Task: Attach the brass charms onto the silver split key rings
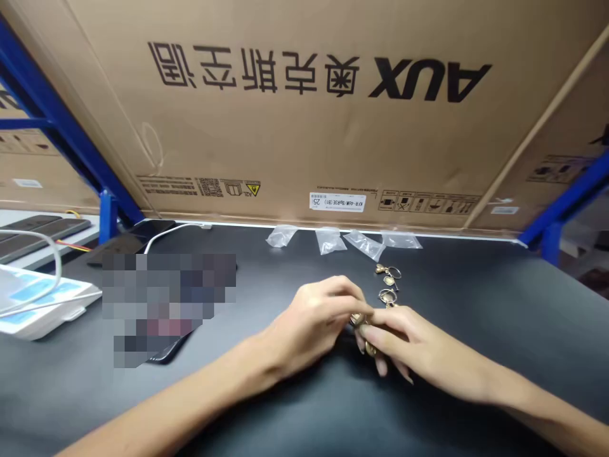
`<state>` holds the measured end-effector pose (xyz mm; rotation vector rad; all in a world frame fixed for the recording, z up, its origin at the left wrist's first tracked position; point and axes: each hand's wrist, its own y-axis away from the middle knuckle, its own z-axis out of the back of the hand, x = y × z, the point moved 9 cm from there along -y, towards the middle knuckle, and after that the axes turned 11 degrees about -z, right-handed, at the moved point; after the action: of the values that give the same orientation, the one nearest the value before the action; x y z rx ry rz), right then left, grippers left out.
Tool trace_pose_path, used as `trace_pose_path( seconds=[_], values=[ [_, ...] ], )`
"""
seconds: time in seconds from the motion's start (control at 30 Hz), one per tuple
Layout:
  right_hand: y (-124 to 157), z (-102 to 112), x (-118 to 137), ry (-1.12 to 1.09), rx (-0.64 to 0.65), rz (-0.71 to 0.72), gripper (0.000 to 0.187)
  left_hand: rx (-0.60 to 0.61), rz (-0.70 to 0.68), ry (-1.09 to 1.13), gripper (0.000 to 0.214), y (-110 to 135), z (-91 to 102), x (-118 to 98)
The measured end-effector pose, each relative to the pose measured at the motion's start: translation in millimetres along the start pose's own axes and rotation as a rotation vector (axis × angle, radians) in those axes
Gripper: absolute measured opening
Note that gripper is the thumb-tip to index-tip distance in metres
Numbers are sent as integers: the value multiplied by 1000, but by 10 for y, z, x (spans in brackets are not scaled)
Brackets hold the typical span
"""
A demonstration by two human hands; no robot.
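Above the black tabletop (266, 285) my two hands meet around a small gold-coloured keychain (358, 319). My left hand (316, 311) pinches it from the left, its fingers bent over the piece. From the other side, the thumb and fingers of my right hand (409, 339) are closed on it too. A gold pendant (370, 348) hangs under the right fingers, partly covered by them. Just beyond my hands lie a metal-ringed keychain (387, 296), partly hidden, and another keychain (389, 274) with a gold charm.
Several small clear plastic bags (330, 240) lie along the back edge. A large cardboard box (285, 139) stands behind, between blue metal posts (108, 212). At left are a blurred-out device (166, 355), a white cable (166, 233) and a white-and-blue box (42, 301).
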<state>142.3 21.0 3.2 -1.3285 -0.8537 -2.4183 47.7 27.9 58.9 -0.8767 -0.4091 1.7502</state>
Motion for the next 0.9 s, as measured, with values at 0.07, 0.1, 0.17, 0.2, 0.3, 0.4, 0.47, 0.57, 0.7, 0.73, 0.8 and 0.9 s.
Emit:
trace_pose_path(
  seconds=[0.07,0.1,0.17,0.2,0.3,0.4,0.47,0.57,0.7,0.73,0.8,0.9],
  values=[
    [16,-61,-18,-49,122,-21,34,151,-117,-127,34,11,-28,-28],
    [30,-54,-3,-25,123,-3,35,189,-128,-185,37,25,-5,14],
    [66,9,68,152,5,93,34,216,-58,-247,39,53,81,177],
    [93,33,118,291,-84,162,32,228,-15,-256,38,69,113,259],
    [167,-89,218,738,-247,384,24,297,51,-237,34,111,100,396],
    [181,-261,206,1033,-321,528,26,393,55,-284,26,137,-9,394],
    [186,-311,200,1116,-362,574,26,455,55,-353,21,144,-78,368],
    [217,-284,229,1114,-398,599,33,507,55,-423,16,138,-126,333],
    [254,113,301,944,-528,527,37,474,28,-442,13,107,-84,295],
    [243,288,289,899,-588,458,32,448,18,-441,13,96,-61,286],
    [191,696,159,870,-740,183,38,391,12,-440,14,79,-13,278],
    [92,1029,-125,832,-732,-150,50,339,20,-454,15,72,27,283]
  ],
)
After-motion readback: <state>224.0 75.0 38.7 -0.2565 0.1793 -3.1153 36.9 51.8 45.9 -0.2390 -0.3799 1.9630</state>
